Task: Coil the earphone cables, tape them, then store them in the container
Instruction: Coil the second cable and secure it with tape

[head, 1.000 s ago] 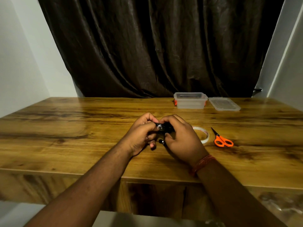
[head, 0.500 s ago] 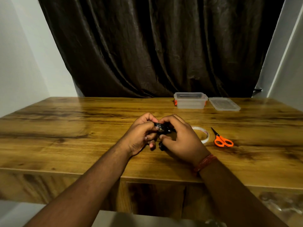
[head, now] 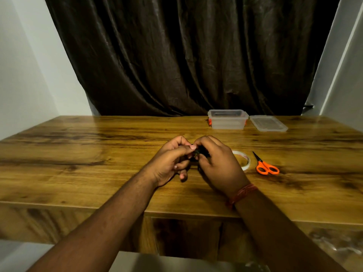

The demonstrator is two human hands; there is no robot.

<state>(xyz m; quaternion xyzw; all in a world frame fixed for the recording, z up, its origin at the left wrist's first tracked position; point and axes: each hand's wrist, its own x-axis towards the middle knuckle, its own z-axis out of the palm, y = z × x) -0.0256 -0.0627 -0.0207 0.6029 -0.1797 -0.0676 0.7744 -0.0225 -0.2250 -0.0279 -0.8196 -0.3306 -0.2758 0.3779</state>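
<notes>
Both hands meet above the middle of the wooden table [head: 78, 158]. My left hand [head: 169, 163] and my right hand [head: 218, 165] both hold a small black coil of earphone cable [head: 199, 153], fingers curled round it. Most of the coil is hidden between the fingers. A roll of clear tape [head: 244, 160] lies flat just right of my right hand. The clear plastic container [head: 227, 119] stands open at the table's far edge, its lid [head: 268, 123] lying beside it on the right.
Orange-handled scissors [head: 265, 165] lie right of the tape roll, blades pointing away. A dark curtain [head: 186, 55] hangs behind the table. White walls flank both sides.
The hands have stayed in place over the table. The fingers shifted slightly round the coil, and less of the black cable shows between them now.
</notes>
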